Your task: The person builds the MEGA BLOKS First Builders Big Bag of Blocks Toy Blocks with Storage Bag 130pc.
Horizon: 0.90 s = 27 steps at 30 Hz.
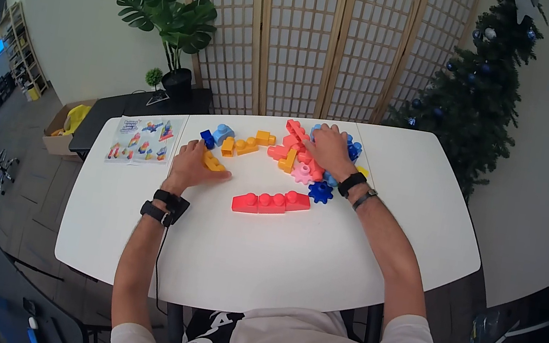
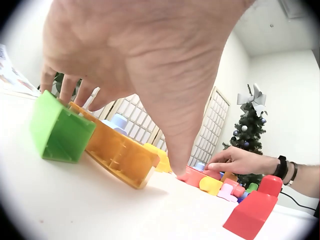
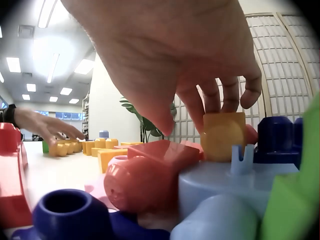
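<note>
On the left part of the table, my left hand (image 1: 192, 167) arches over an orange arched block (image 1: 213, 162), thumb spread to the right. In the left wrist view its fingers reach behind a green block (image 2: 60, 130) and that orange block (image 2: 117, 155), with the thumb apart from both. My right hand (image 1: 329, 153) reaches over the mixed pile of building blocks. Seen from the right wrist, its fingers are right at an orange block (image 3: 224, 136), thumb apart, above a red block (image 3: 150, 175) and a light blue piece (image 3: 235, 180).
A red row of joined blocks (image 1: 271, 202) lies in front of the pile, near a dark blue gear (image 1: 321, 192). Several orange blocks (image 1: 246, 145) and a light blue block (image 1: 223, 134) sit farther back. A picture sheet (image 1: 143, 141) lies at the left.
</note>
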Each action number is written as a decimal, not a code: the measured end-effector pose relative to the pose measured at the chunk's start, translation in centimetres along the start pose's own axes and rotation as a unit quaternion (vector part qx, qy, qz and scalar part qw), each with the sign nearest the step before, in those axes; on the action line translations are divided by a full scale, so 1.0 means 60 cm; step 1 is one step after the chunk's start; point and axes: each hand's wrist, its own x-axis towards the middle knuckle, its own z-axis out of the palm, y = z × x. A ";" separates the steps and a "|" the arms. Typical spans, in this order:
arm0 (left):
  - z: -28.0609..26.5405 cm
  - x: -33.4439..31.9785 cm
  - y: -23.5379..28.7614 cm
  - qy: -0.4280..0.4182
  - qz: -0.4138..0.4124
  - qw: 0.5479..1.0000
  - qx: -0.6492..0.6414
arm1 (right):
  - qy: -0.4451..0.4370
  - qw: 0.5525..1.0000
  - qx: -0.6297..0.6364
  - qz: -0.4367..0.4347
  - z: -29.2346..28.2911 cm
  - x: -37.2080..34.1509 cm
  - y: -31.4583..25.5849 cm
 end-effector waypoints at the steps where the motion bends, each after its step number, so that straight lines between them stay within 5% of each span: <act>1: 0.004 0.001 -0.002 0.025 0.007 1.000 0.009 | 0.000 1.000 0.001 0.000 0.006 0.003 -0.003; 7: -0.008 -0.004 -0.011 0.085 0.014 0.996 0.002 | -0.050 0.997 -0.058 -0.014 0.022 0.023 -0.019; 16: -0.036 -0.025 0.020 0.152 0.091 0.982 -0.066 | -0.132 0.984 0.117 -0.007 0.034 0.041 -0.016; 19: -0.042 -0.027 0.033 0.174 0.120 0.974 -0.086 | -0.123 0.975 0.185 -0.008 0.030 0.045 -0.017; 24: -0.055 -0.031 0.048 0.203 0.177 0.958 -0.102 | 0.052 0.955 0.288 -0.057 -0.006 0.039 -0.019; 27: -0.074 -0.046 0.072 0.156 0.205 0.947 -0.193 | 0.019 0.912 0.405 -0.059 -0.079 0.008 -0.052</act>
